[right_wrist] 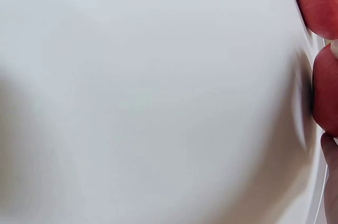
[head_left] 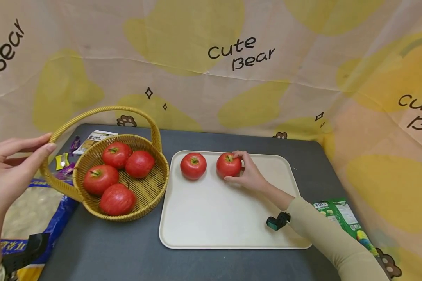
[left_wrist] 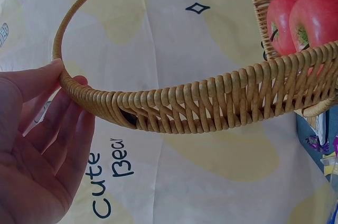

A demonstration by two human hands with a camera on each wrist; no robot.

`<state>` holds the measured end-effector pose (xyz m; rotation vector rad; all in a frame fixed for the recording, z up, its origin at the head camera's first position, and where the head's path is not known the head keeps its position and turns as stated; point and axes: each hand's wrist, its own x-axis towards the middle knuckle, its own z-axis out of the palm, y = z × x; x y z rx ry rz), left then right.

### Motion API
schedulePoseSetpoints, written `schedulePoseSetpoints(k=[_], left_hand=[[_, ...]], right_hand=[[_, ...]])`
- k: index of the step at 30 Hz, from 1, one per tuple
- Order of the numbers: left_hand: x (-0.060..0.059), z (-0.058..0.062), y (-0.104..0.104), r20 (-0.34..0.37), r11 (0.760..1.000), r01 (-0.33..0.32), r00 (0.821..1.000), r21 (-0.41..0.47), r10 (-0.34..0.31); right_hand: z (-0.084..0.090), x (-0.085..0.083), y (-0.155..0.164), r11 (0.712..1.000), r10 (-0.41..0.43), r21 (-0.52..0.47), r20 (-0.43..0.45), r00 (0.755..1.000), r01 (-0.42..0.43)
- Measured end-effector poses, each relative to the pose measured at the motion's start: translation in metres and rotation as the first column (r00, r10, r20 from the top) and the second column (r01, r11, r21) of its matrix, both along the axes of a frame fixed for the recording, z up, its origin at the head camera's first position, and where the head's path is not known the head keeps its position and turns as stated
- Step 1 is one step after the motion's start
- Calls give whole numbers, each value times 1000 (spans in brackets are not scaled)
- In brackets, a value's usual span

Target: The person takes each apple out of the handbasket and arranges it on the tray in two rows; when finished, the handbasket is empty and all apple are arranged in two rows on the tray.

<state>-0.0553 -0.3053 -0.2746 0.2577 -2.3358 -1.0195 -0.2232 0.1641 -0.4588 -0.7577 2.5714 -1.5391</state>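
Observation:
My left hand pinches the handle of a yellow wicker basket between thumb and fingers, on the handle's left side. Several red apples lie inside the basket. In the left wrist view, the thumb and fingertips meet the woven handle. Over the far part of a cream tray, my right hand grips a red apple from its right side. Another red apple sits on the tray, just left of it. The right wrist view catches the gripped apple at its right edge.
Left of the basket lie a blue plastic bag with pale contents, small purple and yellow wrappers and a printed packet. A green packet is right of the tray. Patterned cloth hangs behind the grey table.

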Motion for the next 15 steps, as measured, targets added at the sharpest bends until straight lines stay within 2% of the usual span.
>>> schedulePoseSetpoints(k=[4,15], left_hand=[[0,0,-1,-14,1000,5,1000,10,-4],[-1,-4,-6,7,1000,15,1000,-20,-15]], right_hand=[[0,3,0,1000,8,15,-28,1000,-7],[4,8,1,991,66,119,-36,997,-62]])
